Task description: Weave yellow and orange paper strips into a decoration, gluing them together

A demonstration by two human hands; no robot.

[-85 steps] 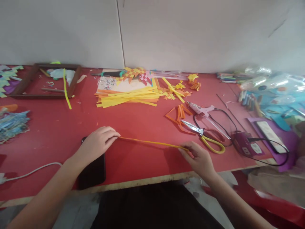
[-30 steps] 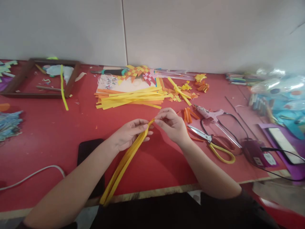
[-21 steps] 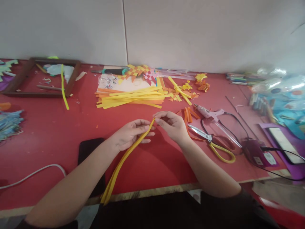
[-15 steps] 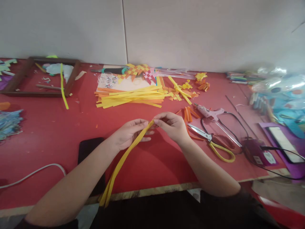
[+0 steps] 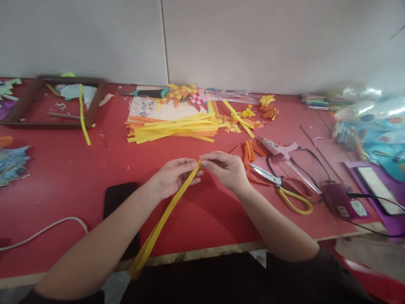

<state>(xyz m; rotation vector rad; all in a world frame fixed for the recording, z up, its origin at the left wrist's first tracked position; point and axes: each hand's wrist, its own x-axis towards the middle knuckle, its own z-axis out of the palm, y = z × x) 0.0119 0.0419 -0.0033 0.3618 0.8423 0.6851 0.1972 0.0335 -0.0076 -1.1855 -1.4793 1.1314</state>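
Note:
Yellow paper strips (image 5: 163,217) run from my fingertips down past the table's front edge, lying nearly together. My left hand (image 5: 177,175) pinches them near their upper end, thumb on top and fingers behind. At the very tip, my right hand (image 5: 224,169) closes thumb and forefinger on the same strips. Beyond my hands lies a pile of yellow and orange paper strips (image 5: 174,128). Behind that pile are woven orange-and-yellow paper shapes (image 5: 182,93) and a pink-and-white woven piece (image 5: 198,99).
Scissors (image 5: 280,183) and a pink glue gun (image 5: 281,150) with its cord lie right of my right hand. A dark phone (image 5: 118,202) is under my left forearm. A wooden frame (image 5: 47,125) stands at the far left, a power socket block (image 5: 343,207) at the right.
Both hands have shifted slightly left with the strips. My right hand's fingers sit a little lower, and the strips' hanging ends have swung slightly left.

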